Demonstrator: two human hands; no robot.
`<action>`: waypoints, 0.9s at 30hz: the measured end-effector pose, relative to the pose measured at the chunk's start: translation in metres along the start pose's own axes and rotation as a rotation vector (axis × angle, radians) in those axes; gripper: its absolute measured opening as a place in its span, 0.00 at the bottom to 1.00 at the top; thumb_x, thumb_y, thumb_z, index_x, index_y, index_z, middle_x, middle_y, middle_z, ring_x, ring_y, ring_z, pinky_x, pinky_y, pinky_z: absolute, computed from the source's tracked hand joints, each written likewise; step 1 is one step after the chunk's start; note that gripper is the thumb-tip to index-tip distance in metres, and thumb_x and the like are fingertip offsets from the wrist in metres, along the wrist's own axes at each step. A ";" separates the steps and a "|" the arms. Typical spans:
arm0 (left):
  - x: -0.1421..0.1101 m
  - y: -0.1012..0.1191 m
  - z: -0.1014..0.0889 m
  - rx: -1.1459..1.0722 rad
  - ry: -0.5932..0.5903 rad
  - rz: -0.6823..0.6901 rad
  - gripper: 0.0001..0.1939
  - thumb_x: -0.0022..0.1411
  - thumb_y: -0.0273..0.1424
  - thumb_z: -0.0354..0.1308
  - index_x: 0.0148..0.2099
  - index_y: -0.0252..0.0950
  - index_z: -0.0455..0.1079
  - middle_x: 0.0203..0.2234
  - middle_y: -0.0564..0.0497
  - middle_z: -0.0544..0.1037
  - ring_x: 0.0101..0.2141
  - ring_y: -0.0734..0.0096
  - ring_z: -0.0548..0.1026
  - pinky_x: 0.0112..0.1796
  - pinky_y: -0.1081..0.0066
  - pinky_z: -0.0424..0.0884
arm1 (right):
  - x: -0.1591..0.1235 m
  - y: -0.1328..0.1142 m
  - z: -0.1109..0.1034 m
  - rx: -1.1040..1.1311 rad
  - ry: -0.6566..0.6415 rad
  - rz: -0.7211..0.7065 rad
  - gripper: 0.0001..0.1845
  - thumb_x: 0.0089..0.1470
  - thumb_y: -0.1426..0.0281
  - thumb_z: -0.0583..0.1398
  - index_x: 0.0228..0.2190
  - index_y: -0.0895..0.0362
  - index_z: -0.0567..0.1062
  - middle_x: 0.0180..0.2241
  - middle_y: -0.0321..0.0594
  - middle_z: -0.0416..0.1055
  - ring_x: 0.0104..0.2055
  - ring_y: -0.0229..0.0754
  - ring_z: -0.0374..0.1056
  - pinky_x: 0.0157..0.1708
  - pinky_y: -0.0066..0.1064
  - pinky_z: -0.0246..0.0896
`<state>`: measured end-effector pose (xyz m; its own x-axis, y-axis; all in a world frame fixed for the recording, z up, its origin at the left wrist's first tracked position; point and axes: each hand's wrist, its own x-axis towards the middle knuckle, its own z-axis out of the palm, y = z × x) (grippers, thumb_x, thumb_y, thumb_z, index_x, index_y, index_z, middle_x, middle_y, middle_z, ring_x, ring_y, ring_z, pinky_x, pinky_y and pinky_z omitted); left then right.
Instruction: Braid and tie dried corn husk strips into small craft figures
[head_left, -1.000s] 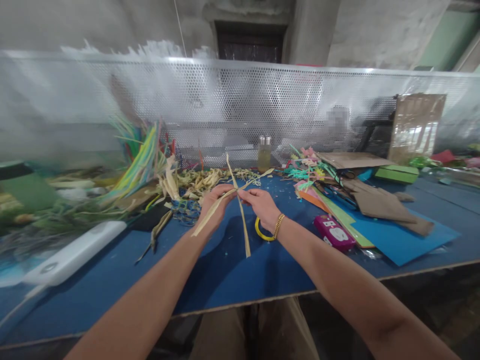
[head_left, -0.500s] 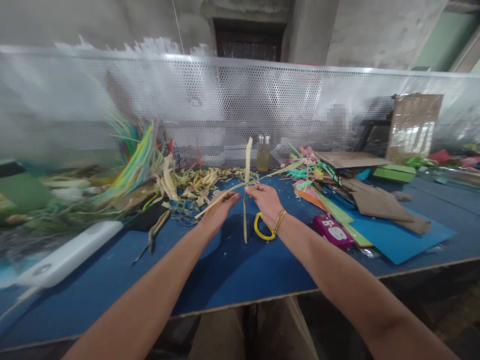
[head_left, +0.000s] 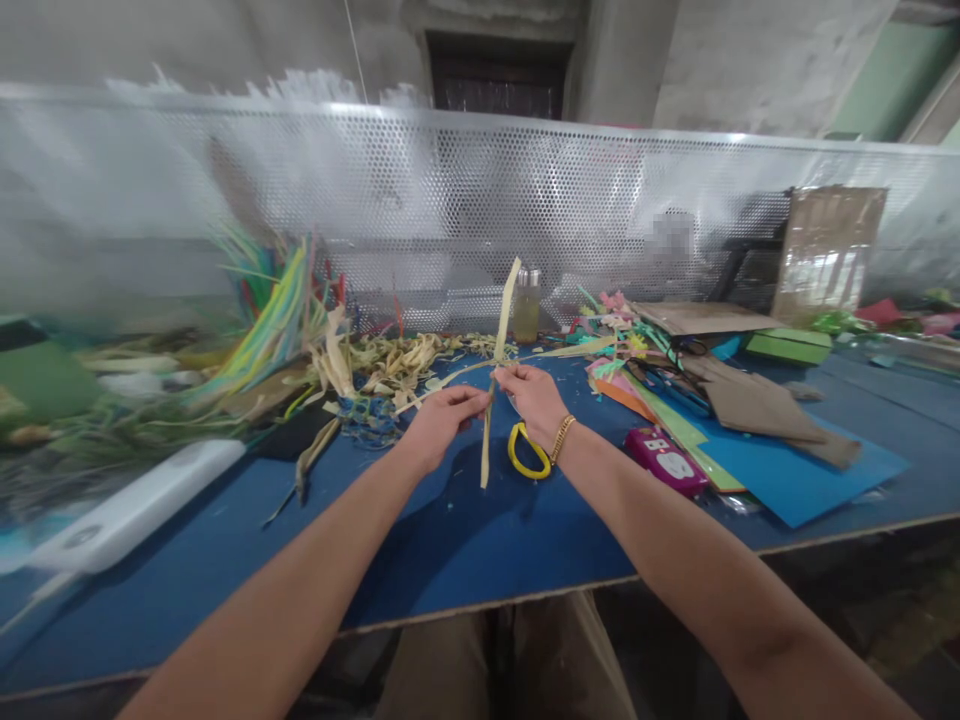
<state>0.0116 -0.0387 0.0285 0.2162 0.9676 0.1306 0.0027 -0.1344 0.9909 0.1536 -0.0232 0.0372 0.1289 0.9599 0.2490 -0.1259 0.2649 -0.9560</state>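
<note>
Pale dry husk strips [head_left: 505,312] cross each other in front of me, one end pointing up, one hanging down and others reaching left and right. My right hand [head_left: 532,398] is closed, pinching them where they cross. Lower down, my left hand [head_left: 448,420] pinches the hanging strip between thumb and fingers. A gold-coloured bracelet [head_left: 564,438] circles my right wrist. Just under that wrist a yellow ring-shaped handle [head_left: 529,452] lies on the blue table [head_left: 435,560]; the rest of it is hidden by my hand.
Loose dry husks [head_left: 405,358] lie behind my left hand. Further left are coloured strips [head_left: 277,320] and a white power strip [head_left: 139,508]. To the right lie a purple box [head_left: 666,462], blue paper [head_left: 795,480] and brown cardboard [head_left: 765,400]. A glass bottle [head_left: 527,310] stands behind.
The crossed strips have turned, and a wider pale end now points up. My left hand let go of the crossing, opened, then closed on the hanging strip. My right hand kept its pinch.
</note>
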 end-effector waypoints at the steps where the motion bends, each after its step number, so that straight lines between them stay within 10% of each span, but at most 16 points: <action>1: 0.000 -0.001 0.000 -0.020 -0.009 -0.010 0.15 0.46 0.42 0.64 0.31 0.35 0.72 0.23 0.53 0.71 0.24 0.76 0.65 0.27 0.74 0.60 | 0.001 0.001 0.000 0.009 -0.013 0.001 0.12 0.38 0.61 0.63 0.20 0.58 0.73 0.20 0.34 0.66 0.25 0.35 0.58 0.30 0.29 0.53; 27: 0.002 -0.001 0.003 -0.124 0.063 -0.136 0.13 0.46 0.38 0.65 0.30 0.34 0.69 0.23 0.53 0.73 0.23 0.79 0.67 0.26 0.76 0.62 | -0.004 0.010 0.003 -0.198 -0.117 0.046 0.11 0.43 0.63 0.60 0.22 0.59 0.73 0.18 0.31 0.65 0.21 0.32 0.54 0.25 0.27 0.51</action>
<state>0.0151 -0.0375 0.0271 0.1608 0.9870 -0.0072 -0.0937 0.0225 0.9953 0.1493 -0.0243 0.0268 0.0111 0.9777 0.2097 0.0677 0.2085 -0.9757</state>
